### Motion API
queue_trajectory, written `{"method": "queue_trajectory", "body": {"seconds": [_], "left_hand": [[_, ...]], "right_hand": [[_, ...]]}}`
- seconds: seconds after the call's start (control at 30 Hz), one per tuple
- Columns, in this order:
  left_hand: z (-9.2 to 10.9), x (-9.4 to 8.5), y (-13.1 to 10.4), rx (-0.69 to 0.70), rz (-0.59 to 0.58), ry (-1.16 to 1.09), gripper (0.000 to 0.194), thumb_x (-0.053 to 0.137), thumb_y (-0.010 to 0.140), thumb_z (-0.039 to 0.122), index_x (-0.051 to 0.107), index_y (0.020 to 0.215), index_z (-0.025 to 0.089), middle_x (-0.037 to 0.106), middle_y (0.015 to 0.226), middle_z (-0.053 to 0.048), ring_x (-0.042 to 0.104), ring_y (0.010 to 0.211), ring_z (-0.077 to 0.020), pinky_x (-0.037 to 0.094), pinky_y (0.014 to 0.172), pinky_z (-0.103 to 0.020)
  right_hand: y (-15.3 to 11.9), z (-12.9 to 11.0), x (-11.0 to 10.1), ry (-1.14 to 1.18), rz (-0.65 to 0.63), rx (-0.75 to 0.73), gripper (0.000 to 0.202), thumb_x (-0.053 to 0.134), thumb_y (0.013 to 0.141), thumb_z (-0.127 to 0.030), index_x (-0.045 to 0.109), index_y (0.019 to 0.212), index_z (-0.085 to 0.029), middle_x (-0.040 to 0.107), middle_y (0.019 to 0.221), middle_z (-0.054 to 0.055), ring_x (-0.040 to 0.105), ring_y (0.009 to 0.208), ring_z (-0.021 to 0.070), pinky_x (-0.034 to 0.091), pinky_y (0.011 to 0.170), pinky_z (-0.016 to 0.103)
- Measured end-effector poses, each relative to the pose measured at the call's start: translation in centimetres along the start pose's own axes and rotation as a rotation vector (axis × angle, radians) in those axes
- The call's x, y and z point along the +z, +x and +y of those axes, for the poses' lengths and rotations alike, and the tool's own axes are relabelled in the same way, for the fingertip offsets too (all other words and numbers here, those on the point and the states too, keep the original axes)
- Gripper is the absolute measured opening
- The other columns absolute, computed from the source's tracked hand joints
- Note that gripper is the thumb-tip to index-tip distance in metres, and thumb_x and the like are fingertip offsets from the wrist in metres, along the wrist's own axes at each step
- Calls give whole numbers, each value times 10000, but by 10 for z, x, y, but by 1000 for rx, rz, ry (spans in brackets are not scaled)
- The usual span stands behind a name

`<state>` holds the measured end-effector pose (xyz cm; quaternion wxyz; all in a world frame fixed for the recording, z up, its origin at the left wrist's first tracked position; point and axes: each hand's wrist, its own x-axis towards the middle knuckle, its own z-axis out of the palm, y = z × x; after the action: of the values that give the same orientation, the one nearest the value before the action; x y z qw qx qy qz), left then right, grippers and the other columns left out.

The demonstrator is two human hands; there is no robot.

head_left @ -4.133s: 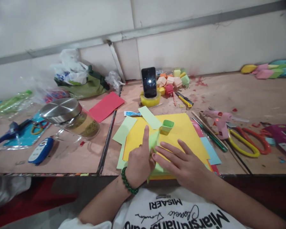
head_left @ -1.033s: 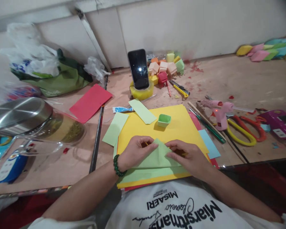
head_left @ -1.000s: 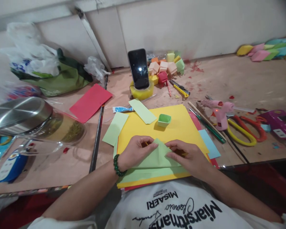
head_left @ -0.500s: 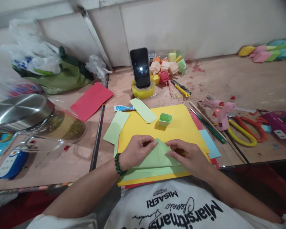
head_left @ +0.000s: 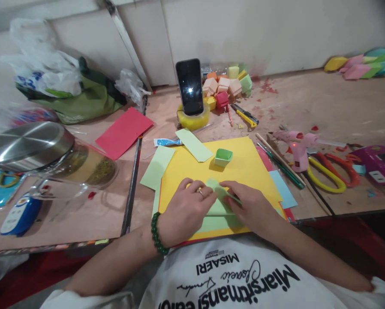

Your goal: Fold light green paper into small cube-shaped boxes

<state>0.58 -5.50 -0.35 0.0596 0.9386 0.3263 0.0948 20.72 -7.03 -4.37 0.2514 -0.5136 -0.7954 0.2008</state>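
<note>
A light green paper (head_left: 223, 208) lies folded between my hands, on top of other green and yellow sheets (head_left: 244, 171). My left hand (head_left: 187, 208), with a ring and a green bead bracelet, is closed at the paper's left side, its fingertips on the paper. My right hand (head_left: 252, 206) pinches the paper's right part, where an edge stands slightly raised. Beyond the hands a small green paper box (head_left: 224, 157) sits on the yellow sheet. Two light green pieces (head_left: 194, 145) lie at the upper left of the stack.
A phone (head_left: 190, 88) stands in a yellow tape roll (head_left: 194, 118), with folded paper boxes (head_left: 223, 88) behind. To the right are a pink glue gun (head_left: 298, 146), scissors (head_left: 327, 178) and pens (head_left: 281, 165). A glass jar (head_left: 92, 165) and red paper (head_left: 124, 133) lie left.
My left hand has turned over the paper, its back now facing up with the ring showing. The right part of the paper is lifted slightly. The view has shifted a little.
</note>
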Motion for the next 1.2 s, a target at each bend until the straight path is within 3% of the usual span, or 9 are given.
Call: {"method": "queue_trajectory", "body": {"seconds": [0.13, 0.3, 0.53, 0.77, 0.87, 1.0, 1.1, 1.2], "left_hand": [[11, -5, -11, 32, 29, 68, 321, 355, 872, 56, 609, 1048, 145, 678, 1036, -89, 556, 918, -213, 403, 792, -371], [12, 6, -16, 39, 83, 129, 338, 348, 871, 52, 598, 1091, 113, 658, 1093, -107, 551, 932, -220, 416, 790, -360], [12, 19, -22, -20, 44, 103, 415, 410, 845, 87, 540, 1238, 112, 627, 1169, -129, 541, 1045, -255, 405, 936, -456], [15, 25, -24, -54, 42, 53, 475, 404, 832, 66, 516, 1287, 146, 612, 1198, -136, 547, 1107, -263, 415, 976, -495], [12, 21, -26, -132, 112, -35, 425, 428, 879, 140, 513, 1294, 157, 588, 1239, -156, 545, 1131, -279, 445, 962, -502], [-3, 8, -25, -376, 217, -233, 527, 513, 897, 353, 424, 1384, 174, 586, 1254, -157, 546, 1162, -273, 500, 935, -436], [-15, 1, -17, -494, 170, -431, 496, 587, 847, 406, 529, 1289, 186, 663, 1138, -114, 620, 1023, -238, 519, 883, -406], [-19, 1, -5, -551, 59, -712, 263, 598, 824, 355, 672, 979, 155, 711, 863, -48, 629, 738, -155, 512, 683, -270]], "right_hand": [[1, -4, -9, 13, 67, 24, 248, 423, 904, -221, 567, 1105, -202, 689, 758, 37, 643, 642, 163, 532, 622, 291], [5, 0, -4, -38, 178, 11, 231, 436, 901, -209, 571, 1089, -203, 687, 777, 41, 653, 690, 175, 528, 655, 296], [7, 8, 1, 73, 126, 96, 230, 482, 872, -191, 543, 1094, -185, 650, 679, -6, 621, 610, 152, 494, 591, 262], [9, 6, -3, 142, 92, 137, 231, 487, 870, -206, 541, 1095, -197, 658, 705, 2, 625, 624, 151, 502, 600, 266], [8, 6, -3, 171, 90, 136, 227, 490, 878, -220, 542, 1098, -200, 656, 693, -4, 622, 614, 145, 511, 606, 265], [6, 5, -5, 223, 114, 99, 211, 506, 898, -287, 548, 1093, -220, 681, 736, 4, 652, 651, 147, 530, 622, 260], [3, 4, -6, 233, 123, 40, 208, 519, 902, -298, 551, 1093, -222, 700, 807, 21, 678, 706, 149, 542, 647, 253], [1, 3, -6, 252, 97, 4, 219, 530, 903, -285, 545, 1112, -219, 697, 800, 16, 676, 695, 141, 543, 643, 244]]}}
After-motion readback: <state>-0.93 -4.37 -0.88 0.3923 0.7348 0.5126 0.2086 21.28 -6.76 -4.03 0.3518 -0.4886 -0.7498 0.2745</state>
